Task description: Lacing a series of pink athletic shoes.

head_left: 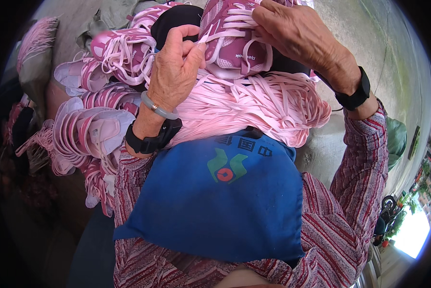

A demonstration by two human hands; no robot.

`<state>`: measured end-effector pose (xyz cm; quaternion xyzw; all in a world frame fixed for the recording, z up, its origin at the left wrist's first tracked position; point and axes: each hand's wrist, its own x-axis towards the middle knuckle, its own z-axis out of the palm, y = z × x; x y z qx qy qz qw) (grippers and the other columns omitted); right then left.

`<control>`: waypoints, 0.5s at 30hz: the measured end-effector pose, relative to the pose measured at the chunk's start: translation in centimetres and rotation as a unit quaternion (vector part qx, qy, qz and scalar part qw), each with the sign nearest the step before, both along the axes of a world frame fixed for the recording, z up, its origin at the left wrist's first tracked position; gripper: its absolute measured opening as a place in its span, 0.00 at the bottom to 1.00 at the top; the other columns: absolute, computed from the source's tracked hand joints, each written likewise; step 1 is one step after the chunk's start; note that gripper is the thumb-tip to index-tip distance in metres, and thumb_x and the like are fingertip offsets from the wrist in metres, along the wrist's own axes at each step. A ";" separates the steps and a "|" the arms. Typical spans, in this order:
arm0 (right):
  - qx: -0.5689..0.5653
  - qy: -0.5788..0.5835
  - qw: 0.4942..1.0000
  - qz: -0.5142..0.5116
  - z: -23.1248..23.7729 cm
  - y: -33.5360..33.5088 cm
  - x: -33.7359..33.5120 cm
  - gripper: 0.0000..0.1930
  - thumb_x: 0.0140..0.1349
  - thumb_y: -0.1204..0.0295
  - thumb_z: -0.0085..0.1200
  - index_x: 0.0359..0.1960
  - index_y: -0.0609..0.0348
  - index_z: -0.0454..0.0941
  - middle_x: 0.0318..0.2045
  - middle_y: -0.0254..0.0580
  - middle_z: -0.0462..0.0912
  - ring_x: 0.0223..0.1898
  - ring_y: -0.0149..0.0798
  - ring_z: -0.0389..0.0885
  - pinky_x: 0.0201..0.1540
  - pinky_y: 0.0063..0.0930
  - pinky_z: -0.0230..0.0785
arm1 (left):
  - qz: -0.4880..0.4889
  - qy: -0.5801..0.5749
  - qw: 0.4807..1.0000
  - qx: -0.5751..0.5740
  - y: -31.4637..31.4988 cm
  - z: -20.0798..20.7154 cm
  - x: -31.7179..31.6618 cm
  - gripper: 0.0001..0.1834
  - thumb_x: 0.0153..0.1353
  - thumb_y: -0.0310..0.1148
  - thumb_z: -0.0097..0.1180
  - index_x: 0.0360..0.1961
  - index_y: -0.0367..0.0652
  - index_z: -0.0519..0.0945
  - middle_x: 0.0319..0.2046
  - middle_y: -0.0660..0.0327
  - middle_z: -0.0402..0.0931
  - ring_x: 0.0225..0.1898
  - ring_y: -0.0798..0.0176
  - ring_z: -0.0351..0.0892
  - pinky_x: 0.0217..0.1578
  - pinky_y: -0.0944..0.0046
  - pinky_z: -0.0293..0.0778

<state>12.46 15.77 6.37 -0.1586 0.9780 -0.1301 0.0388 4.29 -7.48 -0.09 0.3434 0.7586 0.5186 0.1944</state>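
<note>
A pink and maroon shoe upper (235, 57) lies across my knees, with pale pink lace strung in rows over its front. My left hand (177, 67) is closed at the left side of the upper, pinching the end of a pale shoelace (207, 34) between thumb and fingers. At the upper's right side, my right hand (302, 36) is closed, fingertips pressed together on the lace rows. Part of what those fingertips hold is hidden behind them. A thick bundle of loose pink laces (254, 105) is spread over my lap, just below the upper.
Laced pink uppers (126, 55) sit left of my hands. Below them, more uppers (88, 129) are stacked one inside another. A blue apron (220, 206) covers my front. Concrete floor (357, 36) shows at right. Far left, pink laces (37, 41) hang over a grey-green cloth.
</note>
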 end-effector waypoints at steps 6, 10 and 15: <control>0.060 0.135 0.989 -0.004 -2.6 0.5 2.8 0.08 0.59 0.74 0.55 0.40 0.58 0.75 0.31 0.38 0.74 0.28 0.40 0.78 0.27 0.28 0.71 | -0.008 0.000 1.000 -0.029 -0.5 -0.2 -0.1 0.17 0.67 0.31 0.48 0.54 0.36 0.67 0.19 0.67 0.73 0.23 0.77 0.69 0.30 0.76 0.66; -0.001 0.158 0.987 -0.036 -4.7 0.8 4.2 0.08 0.59 0.71 0.53 0.37 0.54 0.69 0.32 0.39 0.71 0.26 0.47 0.77 0.23 0.34 0.69 | -0.037 -0.014 0.998 -0.056 -1.4 -0.4 -0.2 0.17 0.67 0.31 0.47 0.55 0.37 0.67 0.20 0.66 0.73 0.25 0.76 0.70 0.31 0.75 0.67; -0.014 0.133 0.988 -0.081 -5.4 0.5 5.4 0.11 0.59 0.69 0.55 0.43 0.52 0.72 0.32 0.36 0.74 0.28 0.43 0.79 0.27 0.32 0.73 | 0.008 0.030 0.998 -0.051 -2.5 -0.8 -0.5 0.16 0.66 0.31 0.46 0.53 0.37 0.68 0.23 0.59 0.80 0.27 0.65 0.81 0.31 0.67 0.74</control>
